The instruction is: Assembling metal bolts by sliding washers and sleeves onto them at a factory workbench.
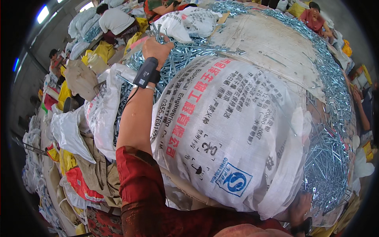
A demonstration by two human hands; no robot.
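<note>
My left hand [158, 49] is reached out to the far left, closed around several long silvery bolts [158, 31] that stick up out of its grip. Beneath it spreads a heap of bluish metal bolts [183, 57]. A full white woven sack [221, 130] with red and black print lies between my arms. At the lower right my right hand [301, 207] rests low beside a pile of bolts and small washers [321, 189]. Its fingers are blurred, so what they hold cannot be made out. A dark device [146, 73] is strapped to my left wrist.
A smaller white sack [187, 23] lies beyond my left hand. More bolts [327, 87] run along the table's right edge, around a pale sheet [260, 43]. White and brown sacks [81, 79] crowd the left. Other people [118, 21] sit around the table and behind.
</note>
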